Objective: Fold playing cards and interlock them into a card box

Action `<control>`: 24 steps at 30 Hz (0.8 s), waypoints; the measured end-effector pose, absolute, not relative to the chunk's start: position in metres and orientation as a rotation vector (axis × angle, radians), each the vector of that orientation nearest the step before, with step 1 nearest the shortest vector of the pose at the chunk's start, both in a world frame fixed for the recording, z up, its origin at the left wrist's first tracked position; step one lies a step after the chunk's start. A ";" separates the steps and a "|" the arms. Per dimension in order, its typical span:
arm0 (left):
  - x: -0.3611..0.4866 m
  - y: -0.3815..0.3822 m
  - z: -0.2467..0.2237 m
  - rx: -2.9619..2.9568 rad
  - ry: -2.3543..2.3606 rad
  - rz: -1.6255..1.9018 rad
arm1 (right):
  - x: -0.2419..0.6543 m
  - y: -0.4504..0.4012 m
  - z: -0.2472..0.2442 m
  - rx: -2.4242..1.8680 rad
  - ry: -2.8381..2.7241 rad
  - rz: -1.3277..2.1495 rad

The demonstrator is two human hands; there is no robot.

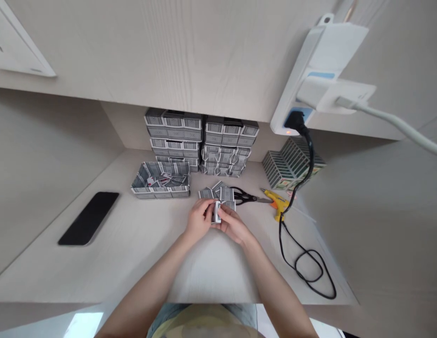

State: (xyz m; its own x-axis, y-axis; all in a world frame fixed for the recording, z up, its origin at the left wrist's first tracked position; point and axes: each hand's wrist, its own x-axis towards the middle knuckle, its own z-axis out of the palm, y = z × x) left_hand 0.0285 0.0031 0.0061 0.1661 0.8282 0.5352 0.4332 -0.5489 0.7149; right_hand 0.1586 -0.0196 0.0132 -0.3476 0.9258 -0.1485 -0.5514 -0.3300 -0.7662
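Observation:
Both my hands are closed on a small folded playing card (217, 213) near the middle of the desk. My left hand (199, 218) pinches its left side, and my right hand (233, 224) has its thumb pressed on the right side. Fingers cover part of the card. Just beyond my hands lie several grey-backed playing cards (226, 193), overlapping loosely. Black-handled scissors (244, 196) lie to the right of them, blades pointing right. An open box made of folded cards (160, 193) stands to the left, with loose card pieces inside.
Stacked card boxes (176, 126) stand at the back. A yellow glue gun (280, 203) rests at the right, its black cord (312, 280) looped on the desk and rising to a power strip (310, 70). Green-striped card boxes (287, 162) sit behind it. A black phone (89, 219) lies left.

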 end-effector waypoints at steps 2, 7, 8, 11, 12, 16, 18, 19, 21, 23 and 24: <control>0.026 0.004 0.007 2.105 1.230 1.384 | 0.159 -0.020 0.016 -0.739 -0.790 1.837; 0.024 0.003 0.009 2.168 1.266 1.429 | 0.159 -0.021 0.022 -0.778 -0.791 1.793; 0.024 0.002 0.010 2.173 1.270 1.426 | 0.159 -0.021 0.023 -0.791 -0.778 1.785; 0.024 0.002 0.011 2.167 1.275 1.429 | 0.158 -0.020 0.022 -0.817 -0.742 1.764; 0.024 0.002 0.011 2.157 1.273 1.437 | 0.158 -0.020 0.021 -0.820 -0.734 1.758; 0.022 0.004 0.009 2.094 1.270 1.479 | 0.159 -0.017 0.016 -0.845 -0.706 1.708; 0.021 0.006 0.008 2.058 1.302 1.498 | 0.160 -0.015 0.013 -0.866 -0.685 1.678; 0.021 0.006 0.007 2.037 1.328 1.507 | 0.161 -0.014 0.012 -0.876 -0.673 1.661; 0.020 0.008 0.005 1.994 1.385 1.521 | 0.162 -0.013 0.011 -0.898 -0.652 1.616; 0.020 0.009 0.003 1.948 1.435 1.522 | 0.164 -0.012 0.010 -0.934 -0.635 1.546; 0.020 0.009 0.003 1.926 1.454 1.517 | 0.164 -0.012 0.009 -0.955 -0.629 1.505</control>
State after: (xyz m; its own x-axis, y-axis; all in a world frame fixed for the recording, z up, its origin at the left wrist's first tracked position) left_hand 0.0202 0.0088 0.0027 -0.0642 0.8275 0.5577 0.5220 -0.4485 0.7255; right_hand 0.1644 -0.0115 0.0090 0.0216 0.9769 -0.2124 -0.5351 -0.1681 -0.8279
